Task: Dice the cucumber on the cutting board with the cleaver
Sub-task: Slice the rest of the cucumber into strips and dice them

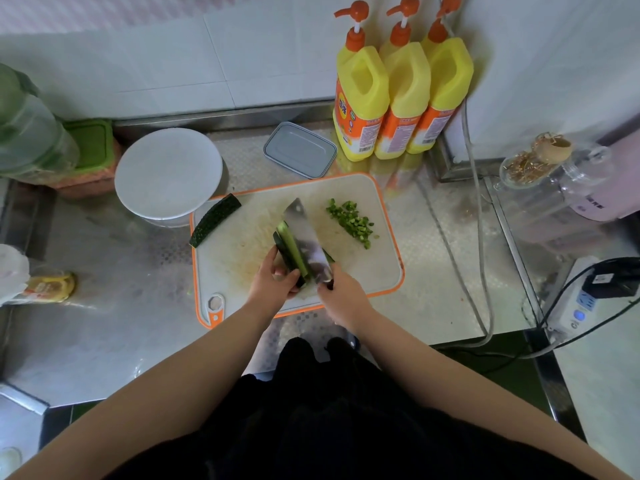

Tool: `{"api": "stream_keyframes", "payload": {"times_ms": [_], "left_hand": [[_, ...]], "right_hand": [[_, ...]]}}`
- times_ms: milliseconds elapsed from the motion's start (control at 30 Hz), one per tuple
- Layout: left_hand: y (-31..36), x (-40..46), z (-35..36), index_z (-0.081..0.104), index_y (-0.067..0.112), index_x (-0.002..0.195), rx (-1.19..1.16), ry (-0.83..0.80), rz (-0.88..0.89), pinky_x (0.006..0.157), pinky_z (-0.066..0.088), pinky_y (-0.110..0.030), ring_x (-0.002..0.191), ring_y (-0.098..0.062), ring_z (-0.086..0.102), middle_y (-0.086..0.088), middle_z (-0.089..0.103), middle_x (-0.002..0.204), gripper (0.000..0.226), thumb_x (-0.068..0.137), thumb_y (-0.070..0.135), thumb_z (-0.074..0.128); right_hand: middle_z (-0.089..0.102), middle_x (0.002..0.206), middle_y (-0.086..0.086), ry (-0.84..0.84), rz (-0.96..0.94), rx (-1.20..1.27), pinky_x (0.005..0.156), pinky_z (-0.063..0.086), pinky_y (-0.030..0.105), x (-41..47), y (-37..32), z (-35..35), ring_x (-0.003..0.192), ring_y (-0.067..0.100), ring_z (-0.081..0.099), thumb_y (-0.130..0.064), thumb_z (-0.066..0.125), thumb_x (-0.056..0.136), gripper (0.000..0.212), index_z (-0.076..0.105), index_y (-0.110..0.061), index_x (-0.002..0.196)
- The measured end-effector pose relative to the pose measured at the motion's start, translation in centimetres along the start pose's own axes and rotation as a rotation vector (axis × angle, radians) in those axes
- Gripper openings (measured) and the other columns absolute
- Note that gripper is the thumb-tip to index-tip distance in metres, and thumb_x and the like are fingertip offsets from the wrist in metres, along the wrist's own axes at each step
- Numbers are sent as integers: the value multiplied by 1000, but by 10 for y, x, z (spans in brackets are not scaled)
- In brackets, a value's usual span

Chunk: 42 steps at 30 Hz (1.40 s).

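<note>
Two hands were working over the cutting board (377, 271), which was white with an orange rim and lay on the steel counter (114, 327). The left hand (273, 280) held a piece of cucumber (289, 249) near the front of the board, with the fingers curled around its near end. This piece was already split along its length, so pale green flesh showed between dark strips of skin. The right hand (341, 294) gripped the handle of the cleaver (304, 237), fingers closed around it. The broad blade stood on its edge just to the right of the cucumber piece, touching it along its side, and pointed away from the person toward the back of the board.

A small heap of diced cucumber (351, 221) lay on the right part of the board, apart from the blade. Another cucumber piece (214, 220), long and still dark with skin, lay tilted at the left back corner of the board, partly over the rim.

Behind the board stood a round white lid (168, 173) on a container, and a grey rectangular box (299, 149). Three yellow pump bottles (401, 91) stood in a row against the tiled wall. On the right, a glass jar (530, 164) lay on its side, and a power strip (581, 306) with cables was near the counter's edge.
</note>
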<state>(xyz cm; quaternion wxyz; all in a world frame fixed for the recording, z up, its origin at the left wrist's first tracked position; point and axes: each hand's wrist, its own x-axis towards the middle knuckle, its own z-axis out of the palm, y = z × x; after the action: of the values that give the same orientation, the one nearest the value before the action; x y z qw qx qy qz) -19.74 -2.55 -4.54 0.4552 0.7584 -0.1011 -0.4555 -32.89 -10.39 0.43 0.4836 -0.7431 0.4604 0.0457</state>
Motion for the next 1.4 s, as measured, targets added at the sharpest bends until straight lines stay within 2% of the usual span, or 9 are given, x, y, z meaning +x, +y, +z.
{"api": "stream_keyframes", "payload": {"times_ms": [67, 133, 267, 400, 500, 600, 900, 1167, 1400], "left_hand": [[0, 1, 0, 23, 31, 152, 4, 8, 0, 71, 58, -33, 74, -21, 67, -4, 55, 111, 74, 93, 9, 62], [-1, 2, 2, 24, 30, 152, 4, 17, -4, 69, 57, -31, 75, -23, 67, -6, 56, 105, 72, 93, 7, 60], [-1, 3, 4, 27, 29, 151, -12, 41, -11, 59, 55, -22, 75, -23, 67, -8, 58, 108, 70, 93, 4, 60], [-1, 2, 5, 29, 28, 150, -56, 45, -28, 60, 55, -23, 84, -27, 66, -5, 61, 109, 69, 93, 1, 58], [0, 1, 5, 29, 27, 150, -52, 51, -18, 64, 56, -27, 91, -28, 66, 3, 59, 107, 68, 94, 0, 57], [2, -1, 5, 28, 25, 151, -44, 48, -5, 60, 54, -22, 80, -21, 64, 7, 56, 100, 68, 94, -1, 55], [6, -6, 5, 26, 24, 152, -24, 50, 15, 53, 50, -14, 72, -14, 62, 5, 55, 102, 66, 96, 0, 53], [6, -6, 4, 26, 25, 152, 3, 51, 21, 56, 52, -17, 69, -14, 62, 10, 52, 96, 67, 96, 1, 54], [6, -6, 4, 29, 27, 150, 6, 64, 33, 53, 50, -17, 65, -15, 59, -2, 53, 108, 68, 94, 0, 55]], "right_hand": [[59, 85, 7, 94, 31, 31, 76, 46, 38, 0, -4, -8, 86, 31, 59, -22, 47, 94, 14, 52, -12, 102], [61, 88, 13, 113, 9, -45, 74, 43, 37, -2, -7, -12, 87, 32, 58, -28, 45, 97, 23, 54, -7, 97], [63, 95, 21, 26, -5, -171, 74, 41, 39, -11, -5, 1, 91, 38, 57, -25, 40, 100, 28, 54, -2, 92], [62, 98, 22, -42, 5, -183, 73, 40, 38, -14, -2, 8, 94, 38, 57, -26, 38, 100, 24, 46, -8, 85], [63, 98, 22, -39, -7, -183, 73, 40, 38, -14, -3, 9, 94, 38, 57, -26, 39, 100, 25, 49, -6, 88], [63, 96, 22, -33, -12, -178, 68, 36, 35, -15, -2, 10, 92, 38, 57, -25, 39, 100, 27, 52, -2, 94], [62, 95, 22, -15, -3, -156, 66, 33, 33, -17, -2, 12, 91, 37, 57, -23, 40, 99, 24, 52, -4, 93], [62, 91, 20, -10, 17, -141, 67, 38, 34, -17, -2, 14, 88, 35, 58, -24, 40, 99, 25, 51, -4, 89], [63, 92, 20, -10, 12, -156, 70, 41, 38, -16, -3, 15, 89, 36, 58, -24, 40, 99, 26, 53, -2, 95]]}}
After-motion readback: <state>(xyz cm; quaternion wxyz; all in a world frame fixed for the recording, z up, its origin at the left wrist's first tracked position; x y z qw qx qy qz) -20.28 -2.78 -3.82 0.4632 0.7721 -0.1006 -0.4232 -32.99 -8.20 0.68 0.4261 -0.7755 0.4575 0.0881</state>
